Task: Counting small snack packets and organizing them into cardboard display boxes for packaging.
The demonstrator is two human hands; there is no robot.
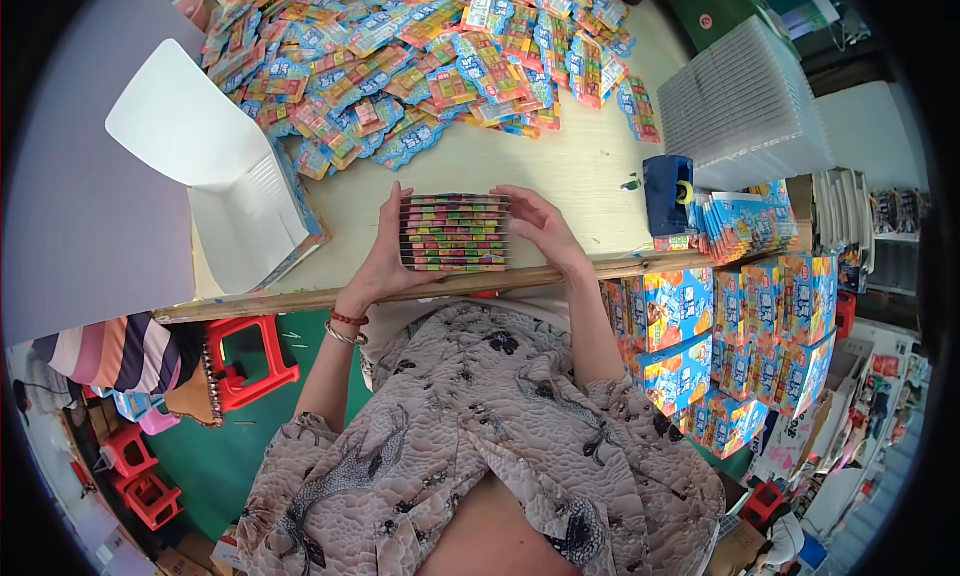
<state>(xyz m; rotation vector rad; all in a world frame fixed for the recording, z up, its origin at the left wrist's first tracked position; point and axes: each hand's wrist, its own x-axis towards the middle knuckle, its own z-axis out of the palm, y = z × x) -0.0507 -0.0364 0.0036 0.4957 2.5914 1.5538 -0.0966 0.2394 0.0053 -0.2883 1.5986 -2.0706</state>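
A stack of flat, colourful blister packs [455, 233] stands at the near edge of the table, its layered edges facing up at me. My left hand [382, 251] grips the stack's left side, thumb and fingers pressed along it. On the right side, my right hand [545, 231] curves its fingers round the far corner and side of the same stack. Left of the hands is an open box [240, 226], white inside with its lid flap raised; no packs show in it. Beyond my hands lies a large loose heap of similar packs [400, 76] with blue, cloud-shaped ends.
A blue tape dispenser [667, 196] stands on the right, before a tall stack of clear plastic trays [740, 106]. Flat printed cartons [745, 221] lie near it. Below the table's right edge are stacked printed boxes [670, 326]. A red stool [250, 361] is at lower left.
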